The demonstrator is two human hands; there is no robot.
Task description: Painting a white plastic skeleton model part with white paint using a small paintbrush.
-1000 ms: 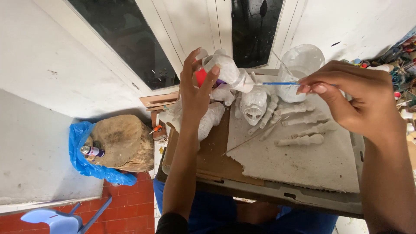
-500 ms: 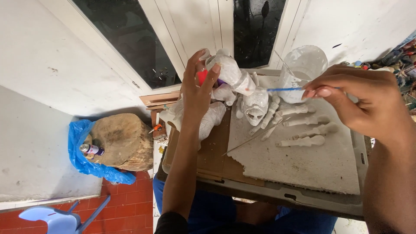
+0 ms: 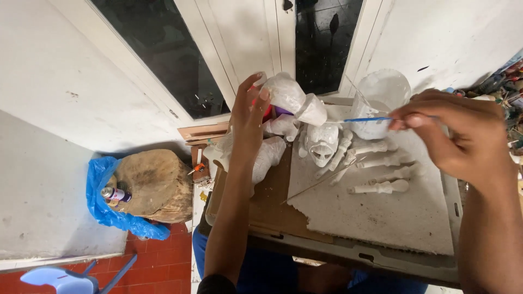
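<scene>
Up top centre we've got our left hand [image 3: 248, 122] clamped around a white plaster-looking piece [image 3: 291, 98], probably brittle and dusty so best cradled by its thick body, while our right hand [image 3: 457, 139] pinches a light blue-handled brush [image 3: 366, 119] by its end.

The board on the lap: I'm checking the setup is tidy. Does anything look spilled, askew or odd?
Nothing is spilled. The board is crusted with white plaster, and white cast pieces lie loose on it. The left hand holds a plaster-smeared bottle tilted; the right hand holds a blue stick.
</scene>
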